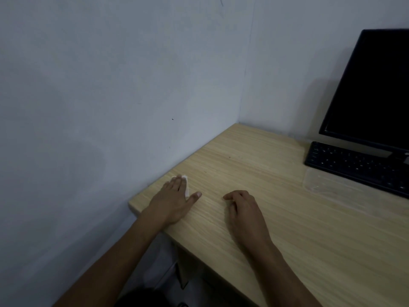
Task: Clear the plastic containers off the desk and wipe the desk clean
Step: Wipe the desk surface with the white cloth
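the desk (276,218) carries a monitor (374,89) and keyboard (356,167) at its right edge, a clear plastic container (321,181) against them. left hand (171,201), fingers flat, presses a white tissue (187,185) near the left edge, seemingly to wipe; right hand (243,209) rests loosely curled, holding nothing.

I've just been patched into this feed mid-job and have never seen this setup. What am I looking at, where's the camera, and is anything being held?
There is no machine here: a person works bare-handed, filmed by one wide-angle camera on their head, looking down. The left hand presses a white tissue flat on the wooden desk near the wall. The right hand rests loosely curled on the desk, holding nothing. To the right stand a dark monitor and black keyboard, with a clear plastic piece lying before the keyboard.
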Demonstrator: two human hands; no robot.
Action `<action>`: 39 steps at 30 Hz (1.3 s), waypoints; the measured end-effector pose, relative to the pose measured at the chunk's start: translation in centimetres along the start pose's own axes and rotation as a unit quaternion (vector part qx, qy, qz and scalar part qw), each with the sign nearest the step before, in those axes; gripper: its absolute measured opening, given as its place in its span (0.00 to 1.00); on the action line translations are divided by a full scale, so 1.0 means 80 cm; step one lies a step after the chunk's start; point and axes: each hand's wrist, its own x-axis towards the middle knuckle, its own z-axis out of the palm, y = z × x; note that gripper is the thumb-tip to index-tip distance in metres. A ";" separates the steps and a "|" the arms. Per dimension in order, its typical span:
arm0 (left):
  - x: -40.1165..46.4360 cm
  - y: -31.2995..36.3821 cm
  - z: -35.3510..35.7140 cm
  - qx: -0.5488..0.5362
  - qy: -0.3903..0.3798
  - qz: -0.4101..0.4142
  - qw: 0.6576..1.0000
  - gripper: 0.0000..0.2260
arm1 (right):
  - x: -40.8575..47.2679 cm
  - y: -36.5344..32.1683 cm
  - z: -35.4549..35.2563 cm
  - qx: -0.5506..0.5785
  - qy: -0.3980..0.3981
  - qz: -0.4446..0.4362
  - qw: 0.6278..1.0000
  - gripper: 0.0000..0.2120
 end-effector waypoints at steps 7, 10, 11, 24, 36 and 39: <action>-0.007 -0.012 -0.001 0.034 0.060 -0.150 0.986 0.43 | -0.006 -0.007 -0.003 0.009 -0.012 -0.025 1.000 0.15; 0.005 -0.007 0.003 0.027 0.057 -0.121 0.991 0.41 | -0.009 -0.010 -0.001 -0.050 -0.058 -0.045 0.996 0.20; 0.009 -0.006 0.003 0.021 0.052 -0.091 0.994 0.39 | -0.009 -0.010 0.001 -0.076 -0.075 -0.051 0.993 0.22; 0.020 0.007 0.003 0.045 0.053 -0.112 0.991 0.40 | -0.007 -0.011 -0.001 -0.029 -0.069 -0.051 0.996 0.19; 0.011 -0.025 0.001 0.065 0.039 0.013 0.997 0.33 | -0.005 -0.012 -0.004 -0.005 -0.062 -0.044 0.997 0.18; 0.021 -0.012 0.004 0.049 0.056 -0.063 0.995 0.36 | -0.005 -0.011 -0.002 -0.007 -0.062 -0.043 0.997 0.18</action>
